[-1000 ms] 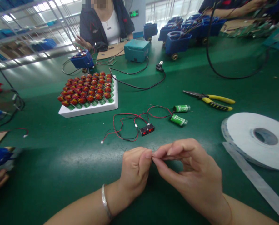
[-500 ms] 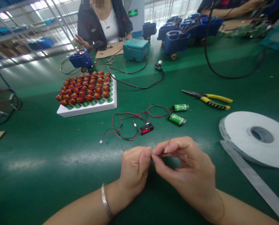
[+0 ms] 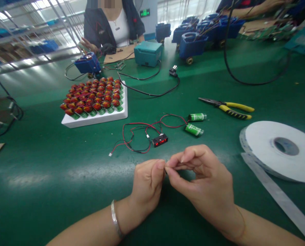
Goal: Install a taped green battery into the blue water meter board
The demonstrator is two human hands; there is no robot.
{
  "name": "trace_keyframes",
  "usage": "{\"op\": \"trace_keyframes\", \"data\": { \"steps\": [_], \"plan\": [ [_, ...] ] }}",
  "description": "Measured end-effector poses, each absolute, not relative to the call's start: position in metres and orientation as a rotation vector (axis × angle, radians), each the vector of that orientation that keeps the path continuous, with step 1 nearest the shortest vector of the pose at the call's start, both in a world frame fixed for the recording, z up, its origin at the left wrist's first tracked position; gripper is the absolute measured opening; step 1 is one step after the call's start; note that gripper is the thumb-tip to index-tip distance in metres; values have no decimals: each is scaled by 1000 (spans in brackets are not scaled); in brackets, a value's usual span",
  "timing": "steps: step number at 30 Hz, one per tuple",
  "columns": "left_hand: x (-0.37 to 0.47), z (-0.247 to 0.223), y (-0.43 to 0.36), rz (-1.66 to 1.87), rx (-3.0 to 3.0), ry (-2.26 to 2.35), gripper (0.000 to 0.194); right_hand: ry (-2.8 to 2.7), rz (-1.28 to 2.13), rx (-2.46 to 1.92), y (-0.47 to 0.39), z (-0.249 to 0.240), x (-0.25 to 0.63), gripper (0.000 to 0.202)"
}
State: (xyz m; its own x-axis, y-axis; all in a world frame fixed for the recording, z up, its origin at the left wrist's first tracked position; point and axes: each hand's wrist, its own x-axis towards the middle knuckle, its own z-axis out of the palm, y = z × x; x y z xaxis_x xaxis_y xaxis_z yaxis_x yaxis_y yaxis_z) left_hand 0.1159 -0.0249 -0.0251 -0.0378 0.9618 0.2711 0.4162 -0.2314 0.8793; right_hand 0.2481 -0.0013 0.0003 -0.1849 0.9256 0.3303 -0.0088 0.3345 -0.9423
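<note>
My left hand (image 3: 148, 182) is closed in a fist, its thumb pressed on the bent forefinger. Thumb and forefinger of my right hand (image 3: 203, 184) pinch together right at the left thumb tip. Whatever lies between the fingers is too small and too covered to name. Just beyond the hands sits a small black display module (image 3: 160, 140) with lit red digits. Red and black wires (image 3: 132, 128) loop from it, one ending in a white connector (image 3: 110, 154). Two green-wrapped battery cells (image 3: 194, 130) lie on their sides at the wires' right end.
A white foam tray (image 3: 98, 120) holds many green cells with red-brown tops. Yellow-handled pliers (image 3: 226, 107) and a big roll of white tape (image 3: 265, 140) lie right. A black power plug (image 3: 173, 70), teal box (image 3: 147, 53) and blue units (image 3: 193, 44) stand farther back. A co-worker (image 3: 113, 27) sits opposite.
My right hand has shifted very slightly, its fingers still pinched against the left thumb. The lit digits on the module look different. The other things on the table stay put.
</note>
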Motion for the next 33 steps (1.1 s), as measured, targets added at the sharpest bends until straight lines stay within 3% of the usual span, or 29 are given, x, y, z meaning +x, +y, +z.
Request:
{"op": "trace_keyframes", "data": {
  "steps": [13,33],
  "plan": [
    [116,-29,-30,1264,1450,1356,54,-1388,1230,-881,2,4,249,30],
    [116,-32,-28,1207,1413,1382,56,-1501,1054,-797,-3,-2,249,36]
  ]
}}
